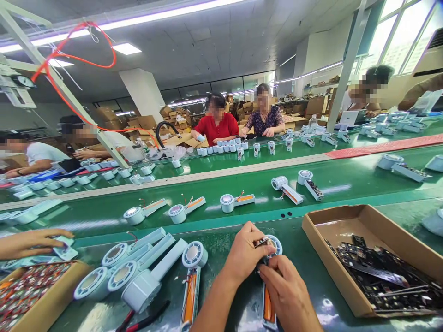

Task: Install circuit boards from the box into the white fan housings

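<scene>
In front of me lies a light-blue handheld fan housing (276,244), its round head partly behind my fingers. Its open handle holds an orange cell (267,302). My left hand (244,253) pinches a small dark circuit board (262,241) above the handle's upper end. Right beside it, my right hand (289,288) has its fingertips closed close to the board; what they grip is hidden. Another housing (194,254) with an orange cell (190,295) and thin wires lies to the left.
Several housings (121,276) pile up at left, beside pliers-like handles (148,316). A cardboard box (337,258) of black circuit boards (377,272) stands right. At far left, a co-worker's hand (34,242) reaches over a box of wired parts (31,288). Beyond, a green conveyor (207,184) carries housings.
</scene>
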{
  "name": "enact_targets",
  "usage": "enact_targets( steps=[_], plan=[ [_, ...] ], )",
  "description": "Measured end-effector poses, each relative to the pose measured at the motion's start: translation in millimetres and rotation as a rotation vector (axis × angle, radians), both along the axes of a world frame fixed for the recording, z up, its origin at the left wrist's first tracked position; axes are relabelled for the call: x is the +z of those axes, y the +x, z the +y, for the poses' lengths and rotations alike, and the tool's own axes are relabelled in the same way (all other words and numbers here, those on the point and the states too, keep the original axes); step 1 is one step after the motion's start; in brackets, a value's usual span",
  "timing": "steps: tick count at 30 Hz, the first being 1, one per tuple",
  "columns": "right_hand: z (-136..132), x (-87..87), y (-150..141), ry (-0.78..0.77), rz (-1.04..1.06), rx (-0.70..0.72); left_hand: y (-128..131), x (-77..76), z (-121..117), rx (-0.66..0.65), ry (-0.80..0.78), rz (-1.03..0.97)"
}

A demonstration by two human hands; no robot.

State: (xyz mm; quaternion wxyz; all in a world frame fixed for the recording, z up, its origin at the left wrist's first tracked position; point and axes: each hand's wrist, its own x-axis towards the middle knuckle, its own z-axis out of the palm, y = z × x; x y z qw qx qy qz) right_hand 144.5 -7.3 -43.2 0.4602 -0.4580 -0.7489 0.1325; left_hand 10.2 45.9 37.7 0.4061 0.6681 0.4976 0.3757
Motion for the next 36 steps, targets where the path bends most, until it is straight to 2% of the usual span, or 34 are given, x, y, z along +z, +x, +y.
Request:
enact_targets(
  steps=[2,4,7,10,15,22,26,30,32,36],
  plan=[
    [-2.2,1.3,-5.5,0.083,-0.101,-0.055,6.1,-3.4,-2.3,0.026,-0.031,-0.038],
    [-3.5,3.6,-7.8,0.103,-0.154,-0.075,5.0,-8.8,-7.0,0.035,-0.079,-0.111],
    [-4.2,3.5,-5.0,0.075,-0.216,-0.072,-9.7,-20.3,-21.4,0.113,-0.167,-0.236],
    [-4.8,-1.0,-0.1,0.011,-0.25,-0.052,-25.9,-32.6,-42.4,0.215,-0.231,-0.274],
    [-6.4,-2.3,0.9,-0.058,-0.23,-0.036,-26.7,-40.8,-64.9,0.169,-0.259,-0.238],
    [-5.4,5.2,7.1,-0.118,-0.179,0.023,-20.0,-39.6,-61.5,0.138,-0.285,-0.231],
    [-6.4,12.7,11.8,-0.258,-0.061,0.086,-21.0,-46.2,-63.3,0.102,-0.386,-0.278],
    [-9.0,21.4,12.1,-0.387,0.031,0.061,-21.2,-51.9,-70.8,0.047,-0.49,-0.314],
    [-10.1,22.8,10.4,-0.359,0.037,0.049,-21.5,-52.8,-75.4,0.025,-0.519,-0.329],
    [-11.7,18.8,5.3,-0.173,-0.032,0.043,-21.1,-49.9,-81.3,0.003,-0.51,-0.302]
  ],
)
